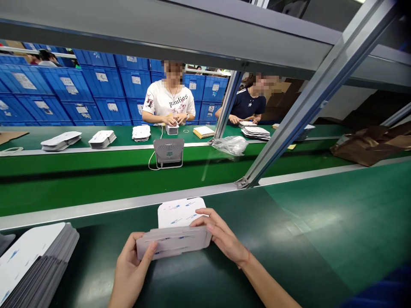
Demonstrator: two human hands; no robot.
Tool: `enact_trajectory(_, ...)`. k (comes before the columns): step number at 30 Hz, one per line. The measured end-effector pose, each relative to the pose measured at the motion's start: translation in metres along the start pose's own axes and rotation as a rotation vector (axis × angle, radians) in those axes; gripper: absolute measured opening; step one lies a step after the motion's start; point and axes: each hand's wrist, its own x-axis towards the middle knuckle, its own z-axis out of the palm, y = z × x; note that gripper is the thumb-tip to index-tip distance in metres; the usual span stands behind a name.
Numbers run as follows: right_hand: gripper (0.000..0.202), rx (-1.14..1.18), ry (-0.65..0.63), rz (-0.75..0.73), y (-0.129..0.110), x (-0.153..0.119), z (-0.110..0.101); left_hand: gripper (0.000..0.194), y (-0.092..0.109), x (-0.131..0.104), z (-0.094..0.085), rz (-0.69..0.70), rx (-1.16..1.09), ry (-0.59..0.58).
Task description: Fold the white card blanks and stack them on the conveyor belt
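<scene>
A flat grey-and-white cardboard box piece [175, 240] is held just above the dark green worktop [289, 248], with a white flap [180, 211] lying open behind it. My left hand [131, 267] grips its left end, thumb on the front face. My right hand [221, 235] grips its right end, fingers over the top edge. A tall stack of the same flat white box blanks [30, 261] lies at my near left.
A green conveyor belt [96, 179] runs beyond the worktop, with a small fan [168, 152] and a clear plastic bag [231, 144] on it. Two people work at the far bench among stacks of white pieces [102, 139]. A slanted metal post [308, 107] stands right. Blue crates [80, 90] line the back.
</scene>
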Motion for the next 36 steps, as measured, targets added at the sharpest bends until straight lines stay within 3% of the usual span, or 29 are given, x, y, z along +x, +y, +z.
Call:
enact_trajectory(3,0.053,0.030,0.095,-0.032,-0.006,-0.014,0.018,0.031,0.003,-0.013,0.001,0.051,-0.060,0.057)
enact_trajectory(6,0.046,-0.126,0.176,-0.069,-0.007,-0.023,0.033,0.028,-0.002,-0.026,-0.002,0.026,-0.080,-0.002)
enact_trajectory(9,0.046,-0.131,0.209,-0.080,-0.007,-0.027,0.041,0.025,-0.012,-0.032,-0.009,0.003,-0.026,-0.056)
enact_trajectory(12,0.046,-0.102,0.224,-0.071,-0.009,-0.028,0.043,0.025,-0.014,-0.033,-0.012,0.017,0.043,-0.100)
enact_trajectory(17,0.027,0.020,0.239,-0.037,-0.011,-0.025,0.046,0.030,0.006,-0.034,-0.001,-0.030,0.075,-0.126)
enact_trajectory(21,0.028,0.116,0.339,0.094,-0.012,-0.022,0.052,0.027,0.013,-0.033,0.003,-0.039,0.090,-0.147)
enact_trajectory(23,0.028,0.136,0.359,0.129,-0.012,-0.021,0.054,0.023,0.013,-0.031,0.001,-0.001,0.111,-0.213)
enact_trajectory(26,0.029,0.142,0.341,0.149,-0.014,-0.020,0.054,0.015,0.012,-0.029,-0.001,0.067,0.118,-0.273)
enact_trajectory(36,0.032,0.093,0.318,0.194,-0.016,-0.018,0.054,0.009,0.014,-0.028,0.001,0.137,0.086,-0.275)
